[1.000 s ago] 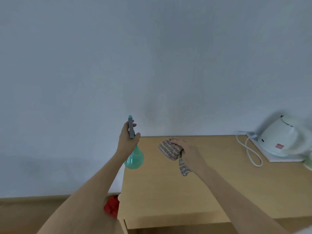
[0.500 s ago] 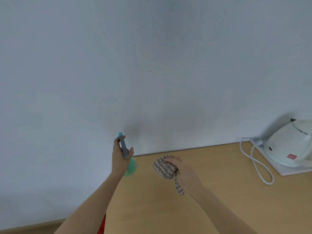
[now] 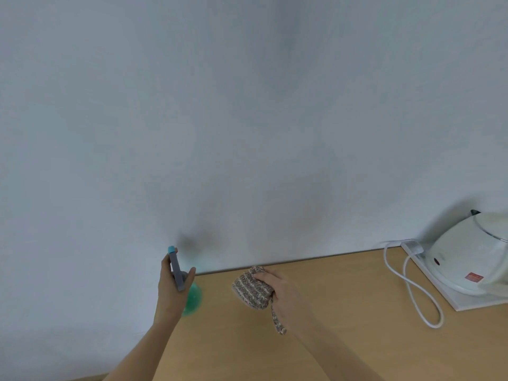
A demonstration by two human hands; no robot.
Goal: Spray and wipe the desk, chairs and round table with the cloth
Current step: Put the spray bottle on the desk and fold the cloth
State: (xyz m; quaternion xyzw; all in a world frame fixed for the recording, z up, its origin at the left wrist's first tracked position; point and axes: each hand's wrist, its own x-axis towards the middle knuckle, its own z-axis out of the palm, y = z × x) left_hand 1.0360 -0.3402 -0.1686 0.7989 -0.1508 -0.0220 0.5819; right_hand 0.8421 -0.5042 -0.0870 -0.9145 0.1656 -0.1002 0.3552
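My left hand (image 3: 171, 287) grips a spray bottle (image 3: 192, 299) by its grey trigger head, which has a blue nozzle tip pointing up; the teal body shows below my palm, over the desk's far left corner. My right hand (image 3: 286, 291) holds a bunched grey-and-beige striped cloth (image 3: 251, 288) just above the light wooden desk (image 3: 343, 325), close to the wall, with a strip of cloth hanging down under my wrist.
A white kettle (image 3: 475, 254) stands on a white tray (image 3: 472, 301) at the desk's far right. Its white cord (image 3: 412, 287) loops across the wood to the left of the tray. A plain pale wall rises directly behind the desk.
The view has tilted up and closed in on the desk; its front edge and the red object on the floor have left the frame. Both hands keep their holds near the back-left corner.
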